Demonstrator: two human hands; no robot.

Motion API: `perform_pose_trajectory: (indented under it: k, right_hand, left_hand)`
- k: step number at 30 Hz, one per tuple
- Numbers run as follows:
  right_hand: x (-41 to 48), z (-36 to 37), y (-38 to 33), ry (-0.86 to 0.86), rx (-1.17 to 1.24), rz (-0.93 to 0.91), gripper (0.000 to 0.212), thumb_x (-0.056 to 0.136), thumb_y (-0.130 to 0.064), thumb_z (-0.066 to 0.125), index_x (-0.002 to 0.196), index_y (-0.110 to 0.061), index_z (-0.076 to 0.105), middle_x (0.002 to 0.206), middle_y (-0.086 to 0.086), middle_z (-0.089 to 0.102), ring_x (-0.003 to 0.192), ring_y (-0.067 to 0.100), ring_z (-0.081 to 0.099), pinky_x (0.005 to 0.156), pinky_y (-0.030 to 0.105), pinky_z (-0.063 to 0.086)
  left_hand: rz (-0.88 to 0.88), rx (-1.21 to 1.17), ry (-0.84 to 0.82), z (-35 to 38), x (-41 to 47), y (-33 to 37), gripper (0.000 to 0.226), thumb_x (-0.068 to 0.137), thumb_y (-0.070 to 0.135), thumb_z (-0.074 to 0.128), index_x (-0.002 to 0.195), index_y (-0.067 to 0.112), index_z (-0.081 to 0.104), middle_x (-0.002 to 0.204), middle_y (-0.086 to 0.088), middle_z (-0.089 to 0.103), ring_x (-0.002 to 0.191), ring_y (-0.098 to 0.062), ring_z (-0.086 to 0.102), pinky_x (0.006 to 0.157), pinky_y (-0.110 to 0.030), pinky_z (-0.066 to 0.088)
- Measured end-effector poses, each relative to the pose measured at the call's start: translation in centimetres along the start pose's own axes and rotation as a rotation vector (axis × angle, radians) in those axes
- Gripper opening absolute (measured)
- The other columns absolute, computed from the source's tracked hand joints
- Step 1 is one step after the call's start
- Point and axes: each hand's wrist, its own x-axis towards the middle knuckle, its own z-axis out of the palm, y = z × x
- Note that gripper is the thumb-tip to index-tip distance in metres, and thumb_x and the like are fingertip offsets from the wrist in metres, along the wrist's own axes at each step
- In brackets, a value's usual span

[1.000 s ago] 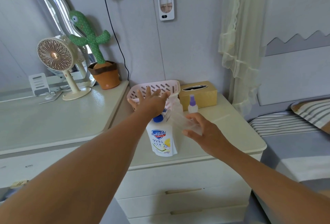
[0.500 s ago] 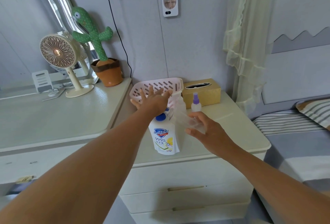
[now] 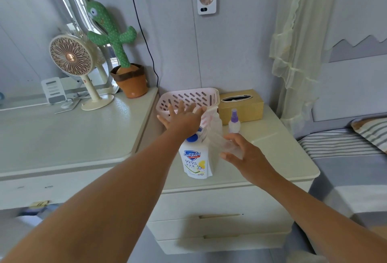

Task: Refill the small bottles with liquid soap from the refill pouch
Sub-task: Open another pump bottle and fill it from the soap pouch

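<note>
Currently at dial centre: refill pouch (image 3: 196,161), upright near the front edge of the table (image 3: 282,149), blue cap (image 3: 192,138) on. We judge it parked within easy reach, with pouring not yet begun.
Right grip (image 3: 249,158): at 3 o'clock of the pouch, fingers curled round a clear small bottle (image 3: 225,145). The bottle is held tilted, its far end toward the blue cap. We read this as bringing the bottle to the pouch for filling.
Left grip (image 3: 185,121): at 12 o'clock, above and beyond the cap, fingers straight and spread, holding nothing. It hovers at the near side of the pink basket (image 3: 184,95). We cannot tell whether it is reaching into the basket or steadying it.
Spray bottle (image 3: 234,123): purple-topped, upright at 1 o'clock, just in front of the tissue box (image 3: 240,106) and apart from both grips. We judge it to be waiting its turn.
Hidden: most of the basket's inside sits behind the left grip, and we cannot see whether that grip touches the rim.
Hard to make out: the clear bottle's outline, and whether its neck is open or capped. A translucent shape stands between the pouch and the spray bottle. It may be another bottle, but we cannot say.
Not shown: the pouch's fill level, since its skin is opaque.
</note>
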Motion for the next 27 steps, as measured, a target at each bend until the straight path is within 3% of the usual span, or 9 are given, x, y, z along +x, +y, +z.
perform_pose_trajectory:
  k: [3,5,8,14,20,27]
  right_hand:
    - [0.5,-0.5,-0.6,0.002,0.015,-0.001,0.038,0.088,-0.033,0.064,0.122,-0.031,0.048,0.113,-0.013,0.059,0.101,-0.004,0.049,0.075,-0.003,0.033]
    - [0.8,-0.8,-1.0,0.013,0.012,-0.011,0.039,0.087,-0.033,0.065,0.123,-0.030,0.049,0.112,-0.011,0.059,0.102,-0.002,0.050,0.077,-0.001,0.034]
    - [1.0,-1.1,-1.2,0.012,0.015,-0.011,0.040,0.087,-0.031,0.066,0.123,-0.028,0.050,0.111,-0.009,0.061,0.103,0.000,0.050,0.077,-0.004,0.032]
    - [0.6,-0.4,-0.3,-0.025,-0.002,0.011,0.041,0.088,-0.032,0.064,0.127,-0.028,0.048,0.114,-0.012,0.056,0.103,0.001,0.048,0.074,-0.004,0.033]
    - [0.6,-0.6,-0.7,-0.028,0.020,0.010,0.041,0.088,-0.032,0.064,0.125,-0.028,0.048,0.113,-0.010,0.060,0.103,0.000,0.049,0.075,-0.007,0.031]
    - [1.1,-0.8,-0.8,-0.026,0.007,-0.002,0.039,0.087,-0.030,0.066,0.123,-0.028,0.050,0.114,-0.009,0.062,0.103,0.001,0.050,0.075,-0.003,0.032]
  left_hand:
    - [0.093,0.084,0.009,-0.5,1.1,-0.3,0.049,0.102,0.041,0.021,0.149,0.041,0.011,0.160,0.003,-0.008,0.144,-0.036,-0.017,0.109,-0.068,-0.010]
    - [0.048,0.034,0.012,-1.1,1.8,-0.4,0.051,0.100,0.051,0.016,0.149,0.042,0.005,0.154,0.013,-0.015,0.144,-0.031,-0.020,0.108,-0.067,-0.014]
    - [-0.025,-0.009,0.022,-1.2,1.7,-0.3,0.057,0.097,0.058,0.015,0.150,0.041,0.005,0.159,0.004,-0.015,0.144,-0.030,-0.022,0.106,-0.067,-0.015]
    - [0.042,0.064,-0.004,1.5,2.6,-1.6,0.052,0.100,0.040,0.021,0.149,0.045,0.005,0.160,0.001,-0.012,0.142,-0.035,-0.025,0.104,-0.072,-0.014]
    - [-0.022,0.008,0.011,-0.1,1.6,-0.6,0.052,0.099,0.053,0.016,0.149,0.043,0.004,0.159,0.003,-0.015,0.143,-0.031,-0.023,0.106,-0.067,-0.015]
    - [0.090,0.148,0.029,-0.8,1.1,-0.3,0.048,0.105,0.036,0.022,0.151,0.038,0.009,0.160,0.001,-0.009,0.144,-0.032,-0.019,0.107,-0.064,-0.013]
